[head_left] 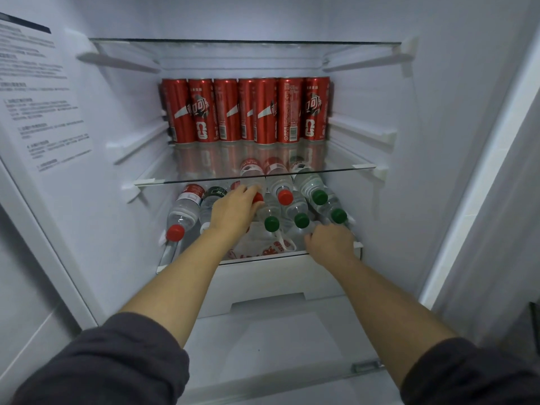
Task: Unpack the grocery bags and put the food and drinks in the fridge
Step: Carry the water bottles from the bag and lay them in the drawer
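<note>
1. Left grip (pixel 233 209): fingers curled over a red-capped bottle (pixel 253 182), under the glass shelf (pixel 204 171).
2. Right grip (pixel 330 244): at 4 o'clock from the left grip, fingers bent at the pile's front; what it has hold of cannot be told.
3. Pile (pixel 301 209): lies caps outward on a bag (pixel 263 248).
4. Cans (pixel 245 109): upright row at 12 o'clock, on the glass shelf.

I looked into the fridge (pixel 423 112), its white inner walls coolly lit. An upper glass shelf (pixel 233 42) and a lower glass shelf (pixel 198 162) sat on white side rails (pixel 362 131). A printed label (pixel 38 92) covered the left wall, and a white drawer (pixel 263 282) lay below.
</note>
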